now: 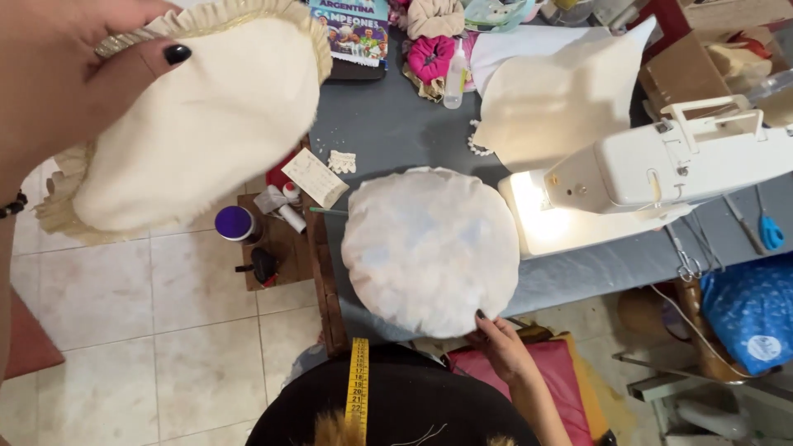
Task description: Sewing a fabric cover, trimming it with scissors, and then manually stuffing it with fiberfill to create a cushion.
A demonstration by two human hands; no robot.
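My left hand [66,78] is raised at the upper left and grips a round cream fabric piece with a ruffled trim edge [198,124], holding it up close to the camera. My right hand [504,347] reaches to the near edge of the grey table [388,124] and pinches the rim of a second round white fabric piece [429,248], which lies flat there. A yellow measuring tape [358,384] hangs down my front.
A white sewing machine [661,165] with its lamp on stands to the right. A loose cream cloth [553,99] lies behind the round piece. A small wooden stand [273,239] holds thread spools and a purple-lidded jar [235,223]. Scissors [768,227] lie at the right.
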